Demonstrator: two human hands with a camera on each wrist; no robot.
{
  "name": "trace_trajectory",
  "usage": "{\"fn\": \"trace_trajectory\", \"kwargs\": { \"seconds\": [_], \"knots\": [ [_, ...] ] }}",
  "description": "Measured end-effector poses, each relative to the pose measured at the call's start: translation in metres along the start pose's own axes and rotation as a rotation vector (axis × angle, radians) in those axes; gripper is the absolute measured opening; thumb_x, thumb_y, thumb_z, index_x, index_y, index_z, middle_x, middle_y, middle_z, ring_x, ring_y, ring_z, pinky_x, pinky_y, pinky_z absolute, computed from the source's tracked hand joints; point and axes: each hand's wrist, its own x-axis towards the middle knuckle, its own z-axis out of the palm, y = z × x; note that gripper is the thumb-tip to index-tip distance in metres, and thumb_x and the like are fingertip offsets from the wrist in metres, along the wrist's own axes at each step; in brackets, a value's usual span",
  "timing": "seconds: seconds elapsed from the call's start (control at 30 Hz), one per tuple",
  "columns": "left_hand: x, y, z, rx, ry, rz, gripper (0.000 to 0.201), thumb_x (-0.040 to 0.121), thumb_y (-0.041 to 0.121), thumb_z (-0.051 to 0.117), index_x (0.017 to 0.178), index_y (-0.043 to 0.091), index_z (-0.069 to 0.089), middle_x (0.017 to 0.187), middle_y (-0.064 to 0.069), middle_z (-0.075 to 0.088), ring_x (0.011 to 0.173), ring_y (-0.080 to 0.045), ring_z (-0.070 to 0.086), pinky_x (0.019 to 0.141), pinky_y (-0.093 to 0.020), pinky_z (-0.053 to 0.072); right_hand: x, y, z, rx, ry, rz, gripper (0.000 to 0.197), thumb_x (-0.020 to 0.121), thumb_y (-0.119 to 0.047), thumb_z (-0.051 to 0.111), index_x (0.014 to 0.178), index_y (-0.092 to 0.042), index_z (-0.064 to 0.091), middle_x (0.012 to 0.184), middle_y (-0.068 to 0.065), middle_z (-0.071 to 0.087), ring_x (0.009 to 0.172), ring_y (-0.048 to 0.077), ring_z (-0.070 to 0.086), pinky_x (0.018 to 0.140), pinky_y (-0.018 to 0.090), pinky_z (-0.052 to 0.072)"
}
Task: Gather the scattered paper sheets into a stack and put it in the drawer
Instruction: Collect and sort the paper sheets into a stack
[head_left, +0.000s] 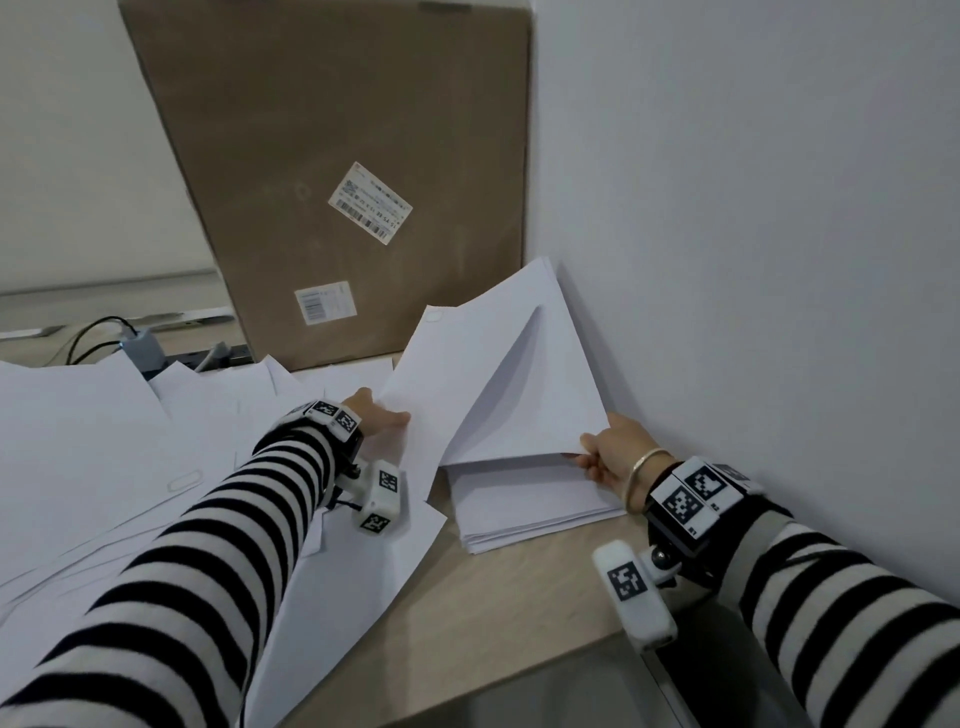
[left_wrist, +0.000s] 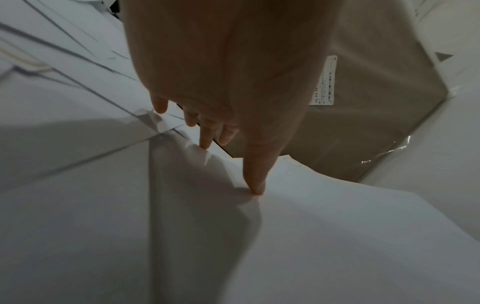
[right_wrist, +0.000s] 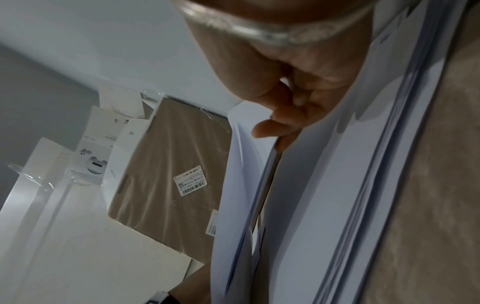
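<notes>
A neat stack of white sheets lies on the wooden desk by the right wall. Above it, a few sheets are lifted and tilted up toward the wall. My right hand pinches their near right corner, fingers curled round the edge. My left hand holds the left edge of a lifted sheet, thumb pressing on top and fingers behind it. Several loose sheets lie spread over the left of the desk. No drawer is recognisable.
A large brown cardboard box stands against the back, just behind the papers. A white wall closes the right side. A grey adapter with black cables sits at the back left. The desk's front edge runs diagonally below.
</notes>
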Motion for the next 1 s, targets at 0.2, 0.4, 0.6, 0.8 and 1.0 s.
{"fn": "trace_trajectory", "kwargs": {
  "seconds": [0.2,0.4,0.6,0.8,1.0],
  "knots": [
    [0.015,-0.006,-0.002,-0.145,0.108,-0.006,0.086,0.079,0.042,0.073,0.144,0.005,0.030,0.146,-0.013,0.040,0.133,-0.031,0.040,0.105,-0.038,0.034,0.002,-0.003,0.005,0.018,-0.014,-0.002,0.028,0.094,0.008,0.035,0.082,-0.014,0.048,0.065,0.013,0.059,0.032,0.007,0.047,0.035,0.015,0.035],
    [0.004,0.007,-0.017,-0.211,0.231,0.132,0.041,0.093,0.027,0.057,0.118,-0.005,0.062,0.121,-0.020,0.061,0.118,-0.033,0.055,0.086,-0.030,0.040,-0.001,-0.003,0.008,0.090,0.005,-0.009,0.024,0.094,0.008,0.032,0.101,-0.008,0.049,0.066,0.015,0.057,0.029,0.006,0.046,0.033,0.014,0.034],
    [-0.020,0.034,-0.061,-0.527,0.398,0.229,0.031,0.094,0.020,0.049,0.111,-0.002,0.063,0.113,-0.020,0.065,0.105,-0.035,0.061,0.083,-0.033,0.046,-0.006,-0.006,0.006,0.122,0.031,-0.012,0.033,0.093,0.009,0.032,0.118,-0.002,0.050,0.071,0.017,0.058,0.028,0.005,0.047,0.030,0.015,0.035],
    [-0.035,0.030,-0.051,-0.437,0.243,0.188,0.034,0.095,0.018,0.048,0.113,-0.006,0.062,0.112,-0.020,0.064,0.104,-0.034,0.060,0.086,-0.037,0.047,-0.019,-0.008,0.008,0.134,-0.007,-0.034,0.035,0.094,0.007,0.032,0.127,0.002,0.045,0.070,0.016,0.056,0.028,0.004,0.047,0.032,0.012,0.034],
    [-0.040,0.017,-0.006,-0.536,0.022,0.107,0.033,0.091,0.021,0.058,0.120,0.005,0.051,0.104,-0.013,0.053,0.101,-0.029,0.056,0.100,-0.047,0.046,-0.029,-0.011,0.010,0.148,-0.030,-0.007,0.036,0.092,0.008,0.016,0.103,0.000,0.050,0.070,0.016,0.056,0.025,0.005,0.042,0.030,0.011,0.027]
  ]
}}
